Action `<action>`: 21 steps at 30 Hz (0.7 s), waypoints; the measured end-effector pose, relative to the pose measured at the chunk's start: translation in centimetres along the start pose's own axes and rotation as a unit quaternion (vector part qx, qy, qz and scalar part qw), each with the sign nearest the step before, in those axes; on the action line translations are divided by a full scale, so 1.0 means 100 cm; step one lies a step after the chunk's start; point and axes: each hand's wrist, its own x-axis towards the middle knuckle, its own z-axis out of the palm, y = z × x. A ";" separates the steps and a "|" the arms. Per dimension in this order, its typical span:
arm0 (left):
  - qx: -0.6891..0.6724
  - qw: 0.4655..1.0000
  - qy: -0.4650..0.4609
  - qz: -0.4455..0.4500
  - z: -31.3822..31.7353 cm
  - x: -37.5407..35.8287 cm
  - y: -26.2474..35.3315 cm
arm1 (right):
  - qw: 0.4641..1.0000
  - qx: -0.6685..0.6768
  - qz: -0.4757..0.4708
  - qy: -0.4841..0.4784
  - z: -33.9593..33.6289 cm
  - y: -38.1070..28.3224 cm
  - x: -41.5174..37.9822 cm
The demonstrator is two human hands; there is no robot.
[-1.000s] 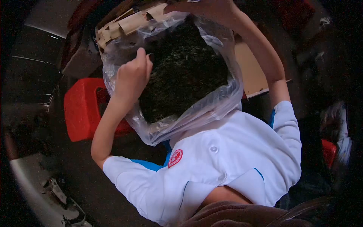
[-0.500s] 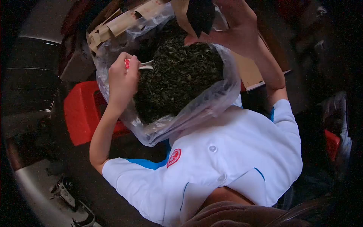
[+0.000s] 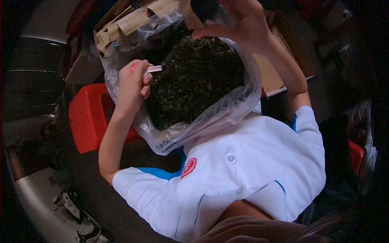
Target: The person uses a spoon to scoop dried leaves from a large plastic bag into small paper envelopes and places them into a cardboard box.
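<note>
My left hand [image 3: 133, 83] is closed round the white handle [image 3: 154, 69] of a tool with red marks. The far end of the handle meets the dark dried leaves, so the kind of tool is hidden. These leaves [image 3: 198, 77], which look like tea, fill a clear plastic bag [image 3: 227, 111] in front of my chest. At the top edge, my right hand [image 3: 249, 34] reaches over the leaves, its thumb against a brown paper bag [image 3: 191, 15] with a dark inside. The upper fingers of that hand are cut off by the frame.
The plastic bag lines a cardboard box with torn brown flaps [image 3: 137, 20]. A red plastic stool or bin [image 3: 87, 121] stands to the left. Another cardboard piece [image 3: 271, 77] is at the right. A metal device [image 3: 71, 206] lies at lower left.
My right hand and the brown paper bag have moved up and slightly left. The left hand has turned a little, showing more fingers, and still grips the handle.
</note>
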 end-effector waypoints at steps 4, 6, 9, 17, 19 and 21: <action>0.004 0.999 0.036 0.032 -0.012 -0.012 0.009 | 0.999 -0.012 0.032 -0.013 0.000 -0.002 -0.002; 0.016 0.997 0.046 0.058 -0.022 -0.017 0.010 | 0.999 -0.028 0.033 -0.026 0.004 -0.002 -0.002; 0.018 0.994 0.077 0.081 -0.030 -0.033 0.015 | 0.995 -0.037 0.057 -0.070 0.007 -0.005 -0.001; 0.040 0.981 0.122 0.144 -0.056 -0.056 0.029 | 0.961 -0.089 0.167 -0.201 0.023 -0.012 0.011; 0.047 0.975 0.148 0.160 -0.055 -0.061 0.035 | 0.965 -0.111 0.136 -0.196 0.031 -0.003 0.008; 0.047 0.974 0.144 0.169 -0.052 -0.064 0.041 | 0.973 -0.168 0.035 -0.152 0.042 0.012 0.000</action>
